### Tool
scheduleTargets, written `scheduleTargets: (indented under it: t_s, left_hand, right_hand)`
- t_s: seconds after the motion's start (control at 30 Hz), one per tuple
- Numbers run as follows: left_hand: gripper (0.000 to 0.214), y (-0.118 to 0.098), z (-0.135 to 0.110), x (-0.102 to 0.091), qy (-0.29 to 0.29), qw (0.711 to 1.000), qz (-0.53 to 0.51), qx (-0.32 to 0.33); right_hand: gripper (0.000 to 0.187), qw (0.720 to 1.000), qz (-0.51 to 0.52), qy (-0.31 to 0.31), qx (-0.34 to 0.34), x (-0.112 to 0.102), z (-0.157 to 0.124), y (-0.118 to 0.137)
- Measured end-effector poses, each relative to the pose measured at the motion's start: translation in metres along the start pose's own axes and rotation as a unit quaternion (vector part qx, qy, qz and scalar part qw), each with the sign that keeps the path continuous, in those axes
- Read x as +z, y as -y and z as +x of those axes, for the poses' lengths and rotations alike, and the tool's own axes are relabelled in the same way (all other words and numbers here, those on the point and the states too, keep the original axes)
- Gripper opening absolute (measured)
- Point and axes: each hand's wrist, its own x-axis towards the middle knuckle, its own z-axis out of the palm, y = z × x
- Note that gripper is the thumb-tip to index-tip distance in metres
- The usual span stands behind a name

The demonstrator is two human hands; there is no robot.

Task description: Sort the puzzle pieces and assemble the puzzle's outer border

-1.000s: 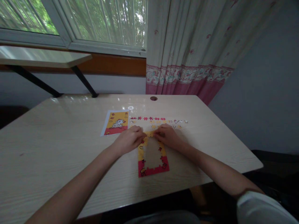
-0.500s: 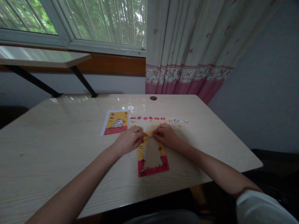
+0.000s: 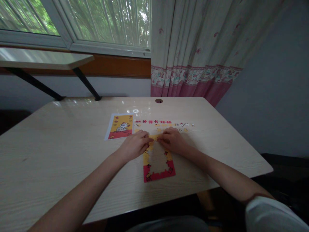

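Note:
A jigsaw puzzle border (image 3: pixel 159 176), yellow at the far end and red at the near end, lies on the table around a bare middle. At its far left corner my left hand (image 3: pixel 138 144) is closed, thumb and fingertips pinched on the yellow edge. My right hand (image 3: pixel 172 140) pinches the same far edge from the right, close to the left fingertips. Both hands hide parts of the top corners. Whether a single loose piece sits between the fingers is too small to tell.
Beyond the hands lie rows of loose pieces: red jigsaw pieces (image 3: pixel 151 122), then yellow and white jigsaw pieces (image 3: pixel 184 124). Left of them is a printed reference picture (image 3: pixel 120 125) of a white animal. A raised shelf (image 3: pixel 45 59) stands at the back left; a curtain (image 3: pixel 193 58) hangs behind.
Both hands keep their pinch at the puzzle's far edge, with only slight finger movement. The whole view has shifted a little.

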Motion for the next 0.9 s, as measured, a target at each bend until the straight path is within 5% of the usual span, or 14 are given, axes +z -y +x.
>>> scheduleTargets:
  t_s: [0.9]
  left_hand:
    - [0.036,-0.005,0.0,0.002,0.01,1.0,0.02,0.019]
  right_hand:
    - [0.024,0.998,0.022,0.05,0.029,-0.013,-0.009,-0.02]
